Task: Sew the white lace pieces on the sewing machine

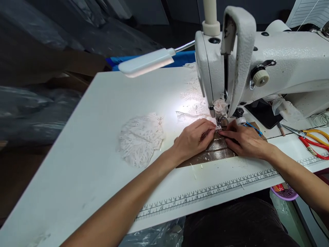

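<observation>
My left hand (194, 136) is closed in a pinch on the near end of a strip of white lace (195, 103), just in front of the sewing machine's presser foot (219, 120). The lace runs back along the left of the machine head. My right hand (238, 139) is closed too, its fingertips at the same small bit of lace from the right. Both hands rest over a brown taped plate (216, 149) at the needle area. The needle itself is too small to make out. A rounded lace piece (141, 139) lies flat on the table to the left.
The white sewing machine (290, 58) fills the upper right. Its lamp (146, 63) reaches over the table (84, 164). At the right are scissors with red and yellow handles (315, 139), a dark phone (263, 113) and blue thread snips (253, 127). A printed ruler (205, 193) edges the front.
</observation>
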A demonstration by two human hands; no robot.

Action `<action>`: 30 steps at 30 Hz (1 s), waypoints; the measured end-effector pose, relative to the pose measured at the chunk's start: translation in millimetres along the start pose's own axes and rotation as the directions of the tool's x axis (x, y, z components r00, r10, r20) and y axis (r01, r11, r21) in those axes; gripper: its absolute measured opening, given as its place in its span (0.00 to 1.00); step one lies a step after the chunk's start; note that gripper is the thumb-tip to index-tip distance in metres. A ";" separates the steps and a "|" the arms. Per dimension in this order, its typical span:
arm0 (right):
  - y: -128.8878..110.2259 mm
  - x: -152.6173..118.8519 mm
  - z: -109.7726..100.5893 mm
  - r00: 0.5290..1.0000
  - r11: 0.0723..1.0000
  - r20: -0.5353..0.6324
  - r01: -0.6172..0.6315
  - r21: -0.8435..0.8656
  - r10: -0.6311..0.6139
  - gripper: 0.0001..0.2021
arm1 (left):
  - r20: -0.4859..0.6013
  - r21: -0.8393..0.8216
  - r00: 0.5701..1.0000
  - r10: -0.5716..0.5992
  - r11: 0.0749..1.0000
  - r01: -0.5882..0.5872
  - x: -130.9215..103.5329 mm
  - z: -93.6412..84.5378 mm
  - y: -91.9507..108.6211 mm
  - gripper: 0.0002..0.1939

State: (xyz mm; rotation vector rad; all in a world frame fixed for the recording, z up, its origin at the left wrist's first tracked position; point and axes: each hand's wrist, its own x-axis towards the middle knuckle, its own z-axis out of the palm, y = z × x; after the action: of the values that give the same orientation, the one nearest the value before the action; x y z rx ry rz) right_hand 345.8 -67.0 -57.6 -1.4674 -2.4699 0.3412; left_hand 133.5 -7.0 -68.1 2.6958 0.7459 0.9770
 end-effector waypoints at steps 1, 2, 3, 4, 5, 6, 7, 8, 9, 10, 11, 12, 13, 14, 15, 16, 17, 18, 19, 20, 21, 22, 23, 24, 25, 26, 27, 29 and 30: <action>0.0 -0.8 -1.0 1.000 1.000 -0.004 0.006 0.020 -0.006 0.19 | 0.013 0.026 1.000 0.023 0.999 -0.024 -0.8 0.9 -0.9 0.09; -0.1 -1.4 -1.8 1.000 0.999 -0.006 0.011 0.034 -0.011 0.19 | 0.027 0.056 0.998 0.049 0.997 -0.050 -1.5 1.6 -1.9 0.09; -0.2 -1.7 -2.2 1.000 0.999 -0.004 0.015 0.044 -0.015 0.18 | 0.042 0.086 0.996 0.075 0.993 -0.078 -2.0 2.1 -2.9 0.09; -0.3 -1.8 -2.4 1.000 0.999 -0.002 0.017 0.048 -0.017 0.18 | 0.055 0.115 0.994 0.099 0.988 -0.105 -2.3 2.4 -3.7 0.09; -0.5 -1.8 -2.4 1.000 0.999 0.001 0.019 0.049 -0.019 0.18 | 0.065 0.139 0.991 0.120 0.982 -0.128 -2.5 2.5 -4.3 0.09; -0.6 -1.6 -2.1 1.000 0.999 0.003 0.018 0.048 -0.018 0.18 | 0.069 0.156 0.988 0.138 0.977 -0.147 -2.5 2.4 -4.7 0.09; -0.7 -1.5 -1.7 1.000 0.999 0.007 0.016 0.047 -0.016 0.18 | 0.066 0.165 0.986 0.150 0.973 -0.159 -2.4 2.3 -4.8 0.09; -0.9 -1.5 -1.1 1.000 0.999 0.011 0.013 0.049 -0.014 0.18 | 0.059 0.167 0.986 0.155 0.972 -0.162 -2.3 2.0 -4.7 0.09; -0.9 -1.4 -0.6 1.000 0.999 0.011 0.011 0.053 -0.011 0.18 | 0.048 0.164 0.987 0.152 0.974 -0.158 -2.0 1.9 -4.3 0.09; -1.0 -1.4 -0.1 1.000 0.998 0.007 0.009 0.058 -0.010 0.18 | 0.040 0.157 0.989 0.140 0.977 -0.145 -1.8 1.7 -3.8 0.09; -0.9 -1.5 0.4 1.000 0.998 0.001 0.009 0.063 -0.009 0.18 | 0.034 0.149 0.992 0.122 0.981 -0.126 -1.6 1.7 -3.3 0.10; -0.9 -1.5 0.8 1.000 0.998 -0.006 0.010 0.069 -0.009 0.18 | 0.031 0.143 0.994 0.104 0.984 -0.107 -1.5 1.9 -2.8 0.10; -0.8 -1.5 1.1 1.000 0.997 -0.014 0.012 0.073 -0.011 0.17 | 0.031 0.140 0.996 0.089 0.986 -0.093 -1.4 2.1 -2.4 0.10; -0.7 -1.5 1.3 1.000 0.997 -0.019 0.012 0.078 -0.011 0.17 | 0.034 0.141 0.996 0.083 0.986 -0.087 -1.5 2.5 -2.1 0.10; -0.6 -1.5 1.6 1.000 0.996 -0.022 0.012 0.083 -0.010 0.17 | 0.039 0.147 0.996 0.085 0.985 -0.090 -1.6 2.9 -2.0 0.10; -0.5 -1.6 2.0 1.000 0.996 -0.024 0.011 0.088 -0.009 0.17 | 0.047 0.157 0.995 0.091 0.983 -0.097 -1.8 3.4 -2.1 0.10; -0.4 -1.6 2.4 1.000 0.996 -0.026 0.010 0.092 -0.008 0.17 | 0.053 0.170 0.993 0.102 0.979 -0.109 -2.0 4.0 -2.2 0.10; -0.4 -1.7 2.9 1.000 0.996 -0.031 0.010 0.094 -0.007 0.17 | 0.060 0.184 0.992 0.112 0.976 -0.121 -2.2 4.5 -2.4 0.11; -0.4 -1.9 3.4 0.999 0.995 -0.035 0.010 0.095 -0.007 0.17 | 0.067 0.198 0.990 0.121 0.971 -0.132 -2.5 4.9 -2.6 0.11; -0.3 -2.1 3.7 0.999 0.995 -0.039 0.012 0.095 -0.008 0.17 | 0.074 0.213 0.989 0.128 0.967 -0.141 -2.7 5.2 -2.8 0.11; 0.0 -2.3 3.8 0.999 0.995 -0.044 0.014 0.097 -0.010 0.17 | 0.079 0.227 0.988 0.134 0.963 -0.148 -2.8 5.4 -2.8 0.11; 0.6 -2.4 3.4 0.999 0.994 -0.047 0.017 0.104 -0.012 0.17 | 0.083 0.238 0.987 0.139 0.959 -0.155 -2.8 5.6 -2.8 0.11; 1.6 -2.4 2.5 0.999 0.992 -0.048 0.021 0.121 -0.015 0.17 | 0.087 0.249 0.985 0.146 0.955 -0.163 -2.8 5.6 -2.6 0.12; 3.0 -2.2 1.2 0.999 0.988 -0.050 0.028 0.154 -0.020 0.17 | 0.092 0.260 0.984 0.154 0.950 -0.173 -2.7 5.5 -2.4 0.12; 5.1 -1.7 -0.5 0.999 0.978 -0.049 0.035 0.206 -0.025 0.17 | 0.093 0.271 0.982 0.165 0.945 -0.185 -2.5 5.5 -2.1 0.12; 7.7 -1.0 -2.2 0.999 0.961 -0.046 0.035 0.274 -0.024 0.16 | 0.091 0.282 0.979 0.180 0.939 -0.199 -2.4 5.5 -1.9 0.11; 10.6 -0.2 -3.6 0.999 0.936 -0.047 0.024 0.350 -0.009 0.16 | 0.086 0.292 0.977 0.194 0.933 -0.211 -2.3 5.6 -1.8 0.11; 17.1 2.0 -4.5 0.996 0.867 -0.059 -0.032 0.497 0.070 0.16 | 0.072 0.303 0.974 0.213 0.926 -0.225 -2.5 6.2 -1.7 0.11; 20.1 3.1 -3.5 0.990 0.828 -0.060 -0.073 0.556 0.127 0.16 | 0.067 0.304 0.974 0.215 0.926 -0.225 -2.8 6.6 -1.8 0.11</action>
State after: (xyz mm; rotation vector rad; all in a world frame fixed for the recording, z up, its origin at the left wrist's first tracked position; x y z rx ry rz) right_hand 362.1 -54.6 -60.5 -1.3148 -1.9750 0.9005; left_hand 135.2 -6.8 -75.3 3.1183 0.6471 0.9271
